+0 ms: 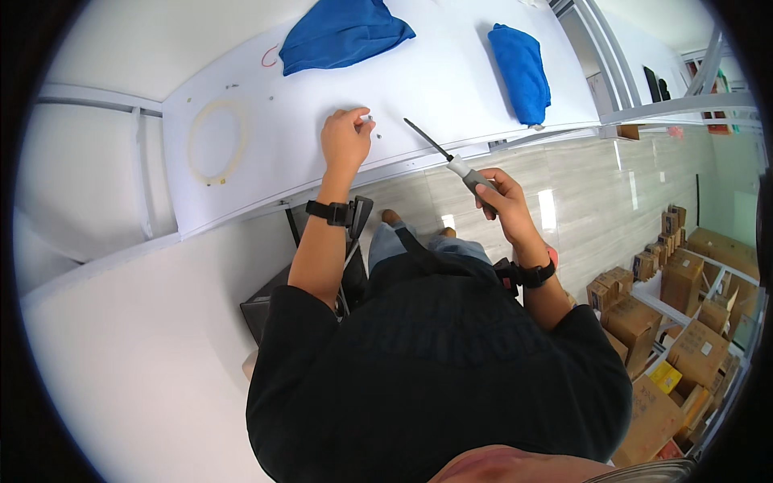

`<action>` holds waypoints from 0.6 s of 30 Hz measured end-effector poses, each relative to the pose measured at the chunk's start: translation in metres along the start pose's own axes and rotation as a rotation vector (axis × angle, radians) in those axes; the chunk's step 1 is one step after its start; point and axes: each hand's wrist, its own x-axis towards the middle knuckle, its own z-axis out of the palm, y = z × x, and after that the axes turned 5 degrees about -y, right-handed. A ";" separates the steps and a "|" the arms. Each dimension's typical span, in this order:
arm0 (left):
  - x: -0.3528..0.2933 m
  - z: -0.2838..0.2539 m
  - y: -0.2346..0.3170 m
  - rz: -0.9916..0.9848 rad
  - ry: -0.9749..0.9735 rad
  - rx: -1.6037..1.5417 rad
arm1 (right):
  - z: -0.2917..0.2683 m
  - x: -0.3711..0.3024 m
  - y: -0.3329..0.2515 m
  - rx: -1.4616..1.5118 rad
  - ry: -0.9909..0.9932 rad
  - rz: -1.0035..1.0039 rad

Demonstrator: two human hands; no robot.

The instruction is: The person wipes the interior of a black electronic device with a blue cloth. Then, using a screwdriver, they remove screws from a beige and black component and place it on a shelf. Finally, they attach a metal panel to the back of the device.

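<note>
Head view, centre: we clamped a grey-handled, black-shafted screwdriver [459,166] in our right hand [503,197], seemingly readying it, left hand's grip [346,141] unclear, next needing steady aim.

White table [298,149], blue cloth [342,36] bunched toward its far side, rolled blue bundle [519,74] near its right end, thin red strand [264,58] curving beside the cloth, pale yellow ring [192,149] lying at left, small bits [378,136] scattered across the surface
</note>
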 end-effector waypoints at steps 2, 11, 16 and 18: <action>0.000 0.001 0.002 0.033 0.030 0.041 | 0.000 0.008 -0.007 -0.028 -0.004 0.006; -0.033 -0.019 0.009 -0.433 0.292 -0.959 | 0.006 0.056 -0.041 -0.222 -0.333 -0.068; -0.126 -0.034 0.044 -0.491 0.504 -1.550 | 0.022 0.066 -0.040 -0.391 -0.712 -0.062; -0.174 -0.026 0.040 -0.390 0.624 -1.652 | 0.030 0.058 -0.038 -0.449 -0.848 0.005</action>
